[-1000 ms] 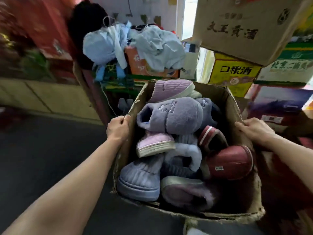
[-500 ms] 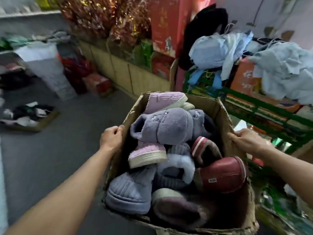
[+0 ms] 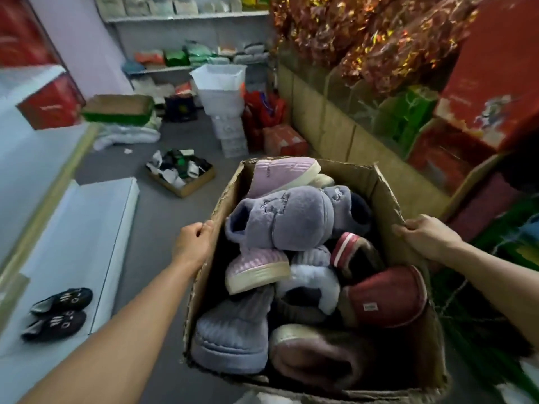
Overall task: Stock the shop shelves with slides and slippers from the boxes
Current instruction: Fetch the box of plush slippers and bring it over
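Cardboard box (image 3: 382,196) is the main risk: walls are creased, near rim is frayed, and the whole load hangs from the two side walls. Left hand (image 3: 192,246) has its fingers curled over the left wall's top edge; right hand (image 3: 427,236) pinches the torn top of the right wall. Judgement: if that right flap tears or folds, the box tips and dumps.

Box sits held up between both arms, over the grey floor (image 3: 140,228), with the white shelf (image 3: 78,252) to its left (likely the drop point, only a guess).

Second risk: load is heaped above the rim at the far end. The lilac fleece slipper (image 3: 285,217) rides on top, and the pink ribbed slipper (image 3: 280,173) leans on the far wall, so a tilt forward could spill them.

Contents look soft and plush, mixed colours, jumbled, not paired: blue ribbed slipper (image 3: 230,330) near-left, dark red slipper (image 3: 385,298) right, with a small sewn tag.

Pair of black slippers (image 3: 58,313) already on the white shelf, side by side.
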A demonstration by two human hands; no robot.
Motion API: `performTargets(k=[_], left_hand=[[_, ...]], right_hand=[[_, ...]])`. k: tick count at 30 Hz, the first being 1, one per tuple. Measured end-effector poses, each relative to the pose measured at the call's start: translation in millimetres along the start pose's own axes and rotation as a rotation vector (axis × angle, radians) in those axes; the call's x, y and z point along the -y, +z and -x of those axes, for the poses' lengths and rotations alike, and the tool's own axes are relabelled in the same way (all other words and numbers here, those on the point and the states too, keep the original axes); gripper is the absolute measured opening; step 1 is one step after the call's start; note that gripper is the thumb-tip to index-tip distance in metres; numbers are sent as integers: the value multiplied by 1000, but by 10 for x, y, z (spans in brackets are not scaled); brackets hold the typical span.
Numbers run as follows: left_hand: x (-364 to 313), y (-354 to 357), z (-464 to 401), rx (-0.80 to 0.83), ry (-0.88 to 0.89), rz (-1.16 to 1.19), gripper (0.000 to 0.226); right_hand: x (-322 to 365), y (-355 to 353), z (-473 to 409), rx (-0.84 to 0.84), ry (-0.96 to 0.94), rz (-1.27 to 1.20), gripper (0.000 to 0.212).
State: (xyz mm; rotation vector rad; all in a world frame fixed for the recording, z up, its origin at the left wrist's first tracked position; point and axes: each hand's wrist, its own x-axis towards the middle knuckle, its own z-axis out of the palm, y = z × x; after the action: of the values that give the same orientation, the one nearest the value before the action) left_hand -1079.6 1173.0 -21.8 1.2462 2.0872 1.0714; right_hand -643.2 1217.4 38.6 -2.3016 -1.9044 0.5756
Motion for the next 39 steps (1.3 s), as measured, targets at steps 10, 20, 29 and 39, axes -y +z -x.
performTargets(k=[10, 20, 29, 39], left_hand=[[470, -661, -2631, -117, -115, -227, 52], [612, -726, -5201, -111, -193, -204, 52], [769, -208, -7345, -87, -283, -185, 51], [1454, 397, -9524, 100, -382, -201, 46]], right_hand=[[2339, 593, -2240, 118, -98, 6, 44], [4064, 842, -4255, 122, -103, 5, 48], [5228, 1164, -6418, 176, -111, 47, 44], [6158, 1965, -8209, 263, -15, 110, 34]])
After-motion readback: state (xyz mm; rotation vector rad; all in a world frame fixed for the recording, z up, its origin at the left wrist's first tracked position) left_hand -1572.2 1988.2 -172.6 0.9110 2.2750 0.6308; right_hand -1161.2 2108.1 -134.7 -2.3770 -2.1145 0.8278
